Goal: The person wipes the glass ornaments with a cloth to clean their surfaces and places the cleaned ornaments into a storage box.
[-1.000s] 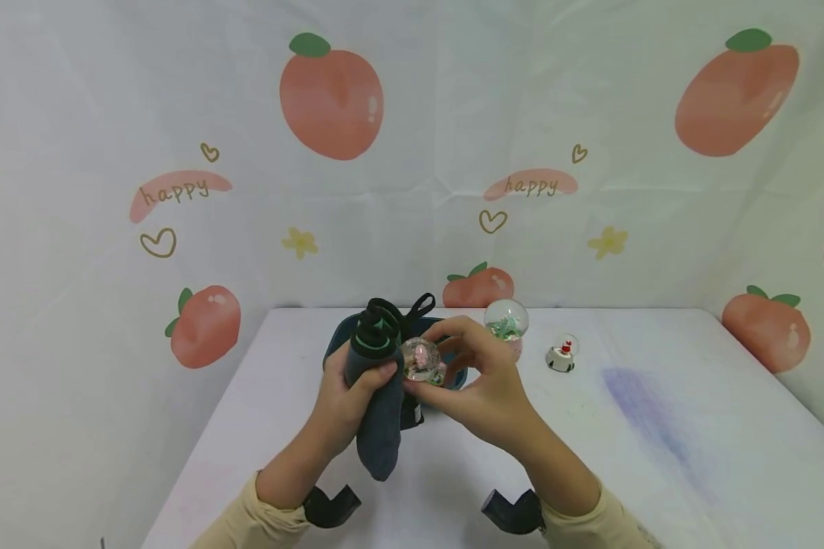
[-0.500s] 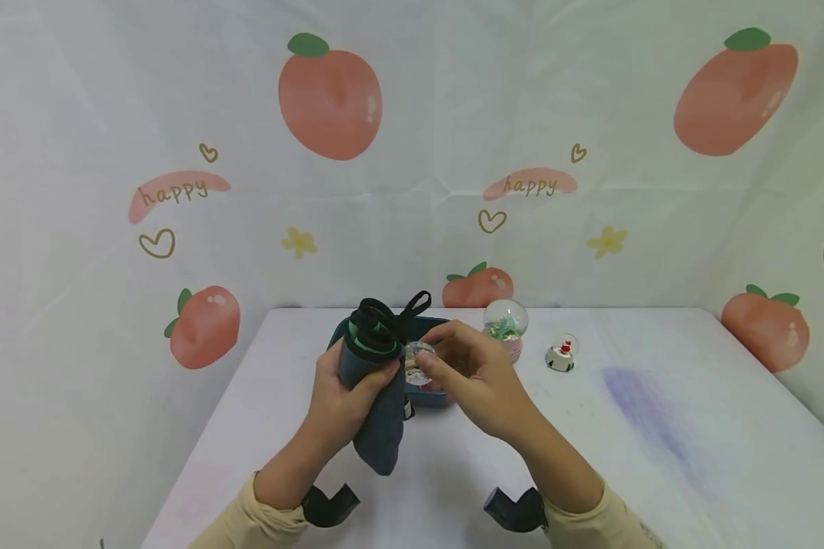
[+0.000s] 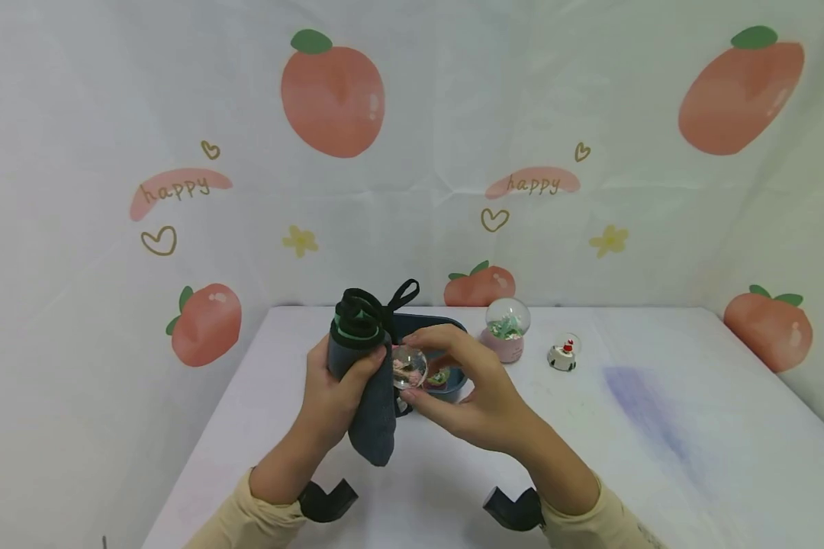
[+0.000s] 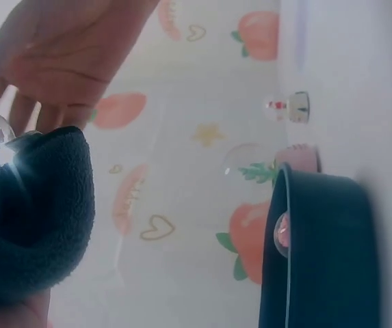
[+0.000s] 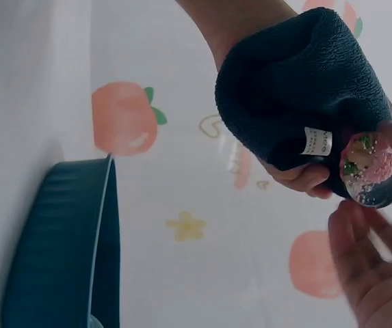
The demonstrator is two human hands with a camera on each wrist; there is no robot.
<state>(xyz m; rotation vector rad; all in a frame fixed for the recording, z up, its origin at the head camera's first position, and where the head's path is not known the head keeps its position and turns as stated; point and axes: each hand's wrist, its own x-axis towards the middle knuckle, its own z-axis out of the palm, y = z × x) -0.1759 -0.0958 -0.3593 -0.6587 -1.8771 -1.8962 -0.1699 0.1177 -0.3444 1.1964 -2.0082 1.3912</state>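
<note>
One blue basin (image 4: 336,253) occupies the lower right of the left-wrist frame. In the head frame, a bunched dark-blue cloth (image 3: 371,415) is gripped by the left hand (image 3: 324,396), left of center. The right hand (image 3: 487,400) pinches a clear globe (image 3: 410,367) between thumb and fingertips, at the cloth's right edge.

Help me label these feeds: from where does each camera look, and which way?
Head: on the head, facing forward and down at cloth and globe; left hand, right hand, forearms show.
Left wrist: worn there, facing past cloth toward bin; both hands partly show.
Right wrist: worn there, facing globe and cloth; both hands partly show.
Wrist views share cloth and bin.
</note>
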